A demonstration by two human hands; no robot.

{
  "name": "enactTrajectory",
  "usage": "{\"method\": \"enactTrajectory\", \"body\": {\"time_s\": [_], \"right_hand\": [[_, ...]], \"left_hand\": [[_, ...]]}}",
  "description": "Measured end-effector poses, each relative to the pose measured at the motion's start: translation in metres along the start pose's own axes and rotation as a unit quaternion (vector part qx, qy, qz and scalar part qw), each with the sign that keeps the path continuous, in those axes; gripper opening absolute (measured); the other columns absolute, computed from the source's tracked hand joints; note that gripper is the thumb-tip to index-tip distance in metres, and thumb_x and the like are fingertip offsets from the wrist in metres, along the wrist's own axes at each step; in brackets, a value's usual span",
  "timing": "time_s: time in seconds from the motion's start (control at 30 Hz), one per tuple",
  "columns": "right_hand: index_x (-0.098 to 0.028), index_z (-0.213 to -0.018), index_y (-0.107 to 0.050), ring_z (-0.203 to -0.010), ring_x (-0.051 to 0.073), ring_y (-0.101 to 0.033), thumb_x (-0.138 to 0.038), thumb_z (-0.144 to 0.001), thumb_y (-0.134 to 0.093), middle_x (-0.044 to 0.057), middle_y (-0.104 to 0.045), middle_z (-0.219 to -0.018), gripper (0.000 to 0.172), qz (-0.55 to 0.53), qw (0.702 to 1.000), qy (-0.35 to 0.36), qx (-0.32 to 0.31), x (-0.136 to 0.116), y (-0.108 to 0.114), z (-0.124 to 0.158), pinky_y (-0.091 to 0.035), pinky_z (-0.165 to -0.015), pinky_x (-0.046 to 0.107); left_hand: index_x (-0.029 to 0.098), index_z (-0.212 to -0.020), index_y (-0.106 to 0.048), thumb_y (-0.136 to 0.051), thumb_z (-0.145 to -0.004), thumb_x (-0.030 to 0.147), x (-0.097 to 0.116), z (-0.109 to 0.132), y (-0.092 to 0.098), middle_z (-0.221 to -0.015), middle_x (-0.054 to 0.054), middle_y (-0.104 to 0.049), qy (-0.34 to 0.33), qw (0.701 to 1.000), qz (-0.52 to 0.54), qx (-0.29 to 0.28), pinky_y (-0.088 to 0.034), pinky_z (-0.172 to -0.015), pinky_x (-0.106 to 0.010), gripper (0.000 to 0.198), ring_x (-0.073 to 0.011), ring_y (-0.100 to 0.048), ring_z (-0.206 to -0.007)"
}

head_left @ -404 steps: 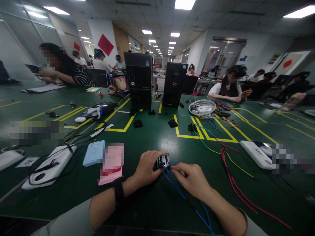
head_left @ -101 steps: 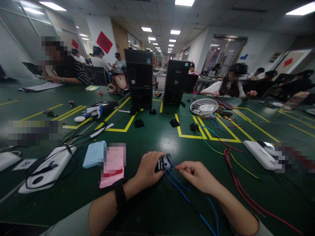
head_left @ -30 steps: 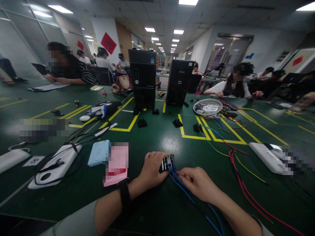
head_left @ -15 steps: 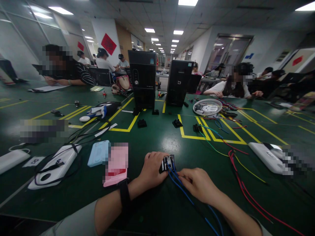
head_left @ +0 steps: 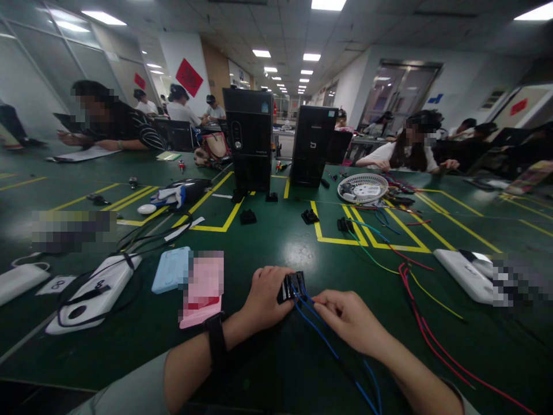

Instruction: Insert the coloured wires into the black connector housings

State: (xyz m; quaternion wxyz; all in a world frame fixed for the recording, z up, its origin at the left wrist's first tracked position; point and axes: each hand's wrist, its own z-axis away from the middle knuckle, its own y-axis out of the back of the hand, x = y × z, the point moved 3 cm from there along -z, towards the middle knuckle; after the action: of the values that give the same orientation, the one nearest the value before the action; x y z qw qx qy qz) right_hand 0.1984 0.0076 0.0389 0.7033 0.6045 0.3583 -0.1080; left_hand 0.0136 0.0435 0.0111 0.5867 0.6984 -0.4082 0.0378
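A small black block (head_left: 296,285) with shiny metal parts rests on the green table in front of me. My left hand (head_left: 268,293) is wrapped round its left side, thumb at the near edge. Blue wires (head_left: 325,341) run from the block toward me and down to the right. Just right of the block, my right hand (head_left: 349,320) pinches one blue wire between thumb and fingertips. Where exactly the wire ends meet the block is too small to make out.
Red wires (head_left: 415,305) and a white device (head_left: 463,275) lie to the right. On the left are a pink case (head_left: 202,288), a light blue box (head_left: 171,270) and a white power bank (head_left: 97,294). Black computer towers (head_left: 248,138) and a white basket (head_left: 363,188) stand farther back.
The block has tilted slightly under my left hand. My right hand has shifted a little to the right, still pinching the blue wire.
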Motion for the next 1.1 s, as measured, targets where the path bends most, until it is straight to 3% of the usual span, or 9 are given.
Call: {"method": "enactTrajectory", "body": {"time_s": [0.13, 0.27, 0.47, 0.73, 0.93, 1.1], "right_hand": [[-0.02, -0.082, -0.066, -0.05, 0.01, -0.045, -0.027, -0.087, -0.05, -0.004, -0.051, -0.054, 0.019, 0.057, 0.998, -0.002, -0.038, 0.003, -0.005, -0.002, -0.026, -0.051, 0.021], [-0.019, -0.072, -0.062, -0.049, 0.009, -0.042, -0.028, -0.088, -0.048, -0.004, -0.046, -0.052, 0.024, 0.051, 0.997, 0.008, -0.056, 0.005, -0.008, -0.004, -0.026, -0.05, 0.021], [-0.017, -0.08, -0.061, -0.047, 0.009, -0.046, -0.036, -0.09, -0.046, -0.004, -0.049, -0.055, 0.026, -0.089, 0.993, -0.042, -0.071, 0.014, -0.016, -0.006, -0.03, -0.047, 0.019], [-0.014, -0.081, -0.057, -0.042, 0.006, -0.04, -0.041, -0.085, -0.053, -0.007, -0.046, -0.053, 0.027, -0.275, 0.953, -0.102, -0.08, 0.018, -0.022, -0.012, -0.032, -0.041, 0.017], [-0.013, -0.088, -0.063, -0.037, 0.003, -0.036, -0.038, -0.083, -0.057, -0.009, -0.044, -0.047, 0.026, -0.321, 0.935, -0.123, -0.089, 0.017, -0.024, -0.014, -0.029, -0.036, 0.014], [-0.013, -0.075, -0.064, -0.034, 0.003, -0.034, -0.033, -0.083, -0.059, -0.01, -0.043, -0.041, 0.022, -0.336, 0.927, -0.133, -0.099, 0.016, -0.023, -0.012, -0.025, -0.033, 0.015]], "left_hand": [[0.024, -0.113, -0.052, -0.066, -0.07, 0.023, 0.0, 0.0, -0.001, -0.112, -0.004, -0.06, -0.002, 1.0, 0.002, -0.002, -0.032, -0.093, -0.043, 0.045, -0.0266, -0.05, -0.105], [0.024, -0.114, -0.052, -0.066, -0.07, 0.024, -0.002, 0.0, -0.002, -0.111, -0.005, -0.06, -0.003, 1.0, 0.004, 0.003, -0.032, -0.093, -0.043, 0.046, -0.0268, -0.05, -0.105], [0.022, -0.113, -0.052, -0.065, -0.07, 0.024, -0.003, 0.002, -0.001, -0.111, -0.006, -0.06, -0.001, 1.0, 0.017, 0.002, -0.033, -0.094, -0.044, 0.044, -0.0269, -0.051, -0.105], [0.024, -0.112, -0.052, -0.065, -0.072, 0.026, -0.004, 0.004, -0.003, -0.109, -0.005, -0.061, -0.025, 0.999, 0.02, 0.006, -0.034, -0.093, -0.045, 0.043, -0.0271, -0.052, -0.104], [0.025, -0.115, -0.052, -0.067, -0.07, 0.026, -0.01, 0.005, -0.009, -0.11, -0.005, -0.061, -0.046, 0.999, 0.017, 0.01, -0.035, -0.095, -0.048, 0.047, -0.0284, -0.052, -0.106], [0.026, -0.116, -0.052, -0.066, -0.071, 0.024, -0.013, 0.008, -0.012, -0.111, -0.005, -0.062, -0.067, 0.998, 0.018, 0.002, -0.037, -0.095, -0.049, 0.047, -0.0286, -0.053, -0.108]]}}
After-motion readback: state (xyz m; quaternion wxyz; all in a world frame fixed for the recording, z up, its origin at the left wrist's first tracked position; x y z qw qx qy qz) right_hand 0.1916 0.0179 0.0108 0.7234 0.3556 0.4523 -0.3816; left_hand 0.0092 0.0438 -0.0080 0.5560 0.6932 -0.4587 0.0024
